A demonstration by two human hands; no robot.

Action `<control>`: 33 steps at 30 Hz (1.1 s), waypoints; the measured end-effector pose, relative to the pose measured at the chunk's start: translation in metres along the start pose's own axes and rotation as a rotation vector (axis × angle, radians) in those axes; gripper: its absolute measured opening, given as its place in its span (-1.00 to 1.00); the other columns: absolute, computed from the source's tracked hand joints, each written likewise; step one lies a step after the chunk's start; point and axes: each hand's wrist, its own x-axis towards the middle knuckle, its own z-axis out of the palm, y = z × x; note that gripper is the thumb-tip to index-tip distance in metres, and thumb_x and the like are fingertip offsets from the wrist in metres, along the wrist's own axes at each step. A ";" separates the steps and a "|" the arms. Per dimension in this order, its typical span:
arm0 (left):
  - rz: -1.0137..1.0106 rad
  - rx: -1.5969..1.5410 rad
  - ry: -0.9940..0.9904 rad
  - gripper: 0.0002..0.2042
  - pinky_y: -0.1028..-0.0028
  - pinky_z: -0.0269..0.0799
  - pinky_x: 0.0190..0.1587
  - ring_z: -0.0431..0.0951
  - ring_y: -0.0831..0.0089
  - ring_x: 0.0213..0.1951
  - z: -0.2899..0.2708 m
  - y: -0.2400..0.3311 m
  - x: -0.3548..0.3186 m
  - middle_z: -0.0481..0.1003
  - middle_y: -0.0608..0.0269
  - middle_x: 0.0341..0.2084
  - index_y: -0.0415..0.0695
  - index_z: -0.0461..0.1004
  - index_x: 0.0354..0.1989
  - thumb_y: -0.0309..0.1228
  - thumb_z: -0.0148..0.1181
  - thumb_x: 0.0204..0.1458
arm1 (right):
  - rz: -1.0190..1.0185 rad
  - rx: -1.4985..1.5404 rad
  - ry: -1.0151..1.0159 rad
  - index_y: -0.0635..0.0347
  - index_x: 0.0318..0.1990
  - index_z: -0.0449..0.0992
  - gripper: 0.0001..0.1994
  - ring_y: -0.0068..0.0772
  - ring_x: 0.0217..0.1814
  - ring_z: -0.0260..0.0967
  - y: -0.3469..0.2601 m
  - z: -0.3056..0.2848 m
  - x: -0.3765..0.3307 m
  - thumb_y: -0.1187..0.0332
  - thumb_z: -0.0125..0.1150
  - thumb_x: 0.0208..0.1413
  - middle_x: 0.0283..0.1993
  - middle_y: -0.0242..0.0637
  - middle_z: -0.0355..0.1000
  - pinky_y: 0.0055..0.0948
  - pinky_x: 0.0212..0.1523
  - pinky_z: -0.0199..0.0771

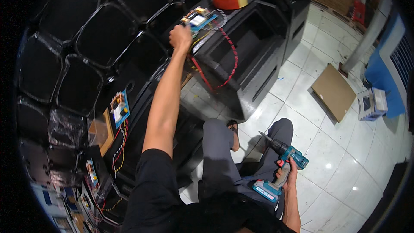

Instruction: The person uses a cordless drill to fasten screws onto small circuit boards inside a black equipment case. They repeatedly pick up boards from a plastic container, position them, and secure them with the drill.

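My right hand (290,173) is wrapped round the grip of a teal and black cordless drill (284,151) by my right knee. The drill's bit points up and to the left. My left arm reaches far forward, and my left hand (180,37) is closed with curled fingers beside a blue circuit board (199,20). Whatever those fingers hold, if anything, is hidden. The board lies on top of a black speaker cabinet (241,77). Red, white and yellow twisted wires (233,49) run from it and loop down over the cabinet's front.
An orange tape dispenser (228,0) sits behind the board. Left stand plastic-wrapped black cabinets (108,30) and another wired circuit board (120,108). On the tiled floor (297,112) at right are a flat cardboard box (334,92), a small carton (372,103) and a blue machine (394,64).
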 end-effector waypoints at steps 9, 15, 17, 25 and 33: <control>0.703 -0.342 0.319 -0.77 0.39 0.45 -0.42 0.63 0.35 -0.48 -0.015 0.051 -0.055 0.57 0.09 -0.61 -0.21 0.59 -0.24 -0.35 0.03 0.21 | -0.040 0.112 -0.011 0.22 -0.12 0.39 -0.57 -0.47 -0.67 0.22 0.000 -0.014 -0.001 -0.03 0.01 0.21 -0.30 -0.20 0.47 -0.43 -0.65 0.30; 0.326 -0.758 -0.496 -0.79 0.48 0.56 -0.56 0.58 0.50 -0.60 0.061 0.106 -0.149 0.57 0.14 -0.54 -0.42 0.57 -0.33 -0.46 0.12 0.14 | -0.072 0.128 0.023 0.22 -0.14 0.40 -0.57 -0.47 -0.68 0.20 -0.003 -0.008 0.001 -0.04 -0.03 0.23 -0.30 -0.21 0.48 -0.44 -0.66 0.26; 0.197 -0.768 -0.546 -0.82 0.49 0.54 -0.59 0.58 0.46 -0.62 0.110 0.105 -0.158 0.56 0.12 -0.57 -0.42 0.53 -0.38 -0.51 0.12 0.13 | -0.064 0.144 0.029 0.22 -0.14 0.40 -0.57 -0.47 -0.68 0.20 0.001 -0.010 0.002 -0.03 -0.04 0.23 -0.31 -0.22 0.47 -0.43 -0.66 0.26; 0.158 -0.603 -0.127 -0.61 0.23 0.46 -0.06 0.58 -0.04 -0.18 0.213 0.094 -0.107 0.56 -0.20 -0.27 -0.38 0.49 -0.12 -0.32 0.31 -0.03 | -0.045 0.121 0.019 0.26 -0.19 0.42 -0.52 -0.47 -0.69 0.19 0.002 -0.003 0.002 -0.08 -0.05 0.22 -0.38 -0.25 0.44 -0.44 -0.66 0.25; 0.454 -0.575 -0.676 -0.56 0.30 0.49 -0.11 0.62 0.13 -0.21 0.092 0.046 -0.228 0.57 -0.17 -0.26 -0.33 0.49 -0.02 -0.28 0.28 -0.01 | -0.080 0.102 0.028 0.25 -0.20 0.43 -0.53 -0.51 -0.67 0.20 -0.005 -0.005 0.001 -0.07 -0.06 0.24 -0.36 -0.26 0.46 -0.48 -0.66 0.24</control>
